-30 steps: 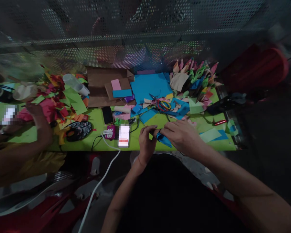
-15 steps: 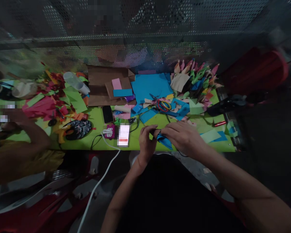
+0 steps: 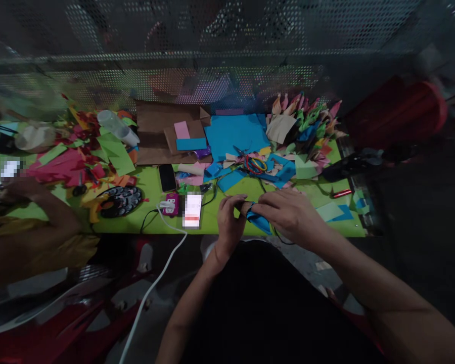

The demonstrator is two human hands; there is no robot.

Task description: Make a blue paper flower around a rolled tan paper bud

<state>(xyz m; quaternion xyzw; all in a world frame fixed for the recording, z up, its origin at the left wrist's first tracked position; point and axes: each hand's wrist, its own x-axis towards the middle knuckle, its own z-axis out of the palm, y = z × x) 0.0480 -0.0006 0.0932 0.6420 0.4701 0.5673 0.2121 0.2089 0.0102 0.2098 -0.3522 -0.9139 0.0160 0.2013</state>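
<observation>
Left hand [image 3: 229,222]: curled; grip unclear
Right hand [image 3: 290,212]: blue piece [image 3: 260,224] pinched
Blue piece: apparently being shaped; steady pinch called for next

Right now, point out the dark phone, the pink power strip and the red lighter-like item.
dark phone [image 3: 168,178]: head view, middle of its screen.
pink power strip [image 3: 174,204]: head view, right part of its top.
red item [image 3: 342,193]: head view, middle of its body.

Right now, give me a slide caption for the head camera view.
Two hands hold a small blue piece above a green table strewn with colorful scraps.
</observation>
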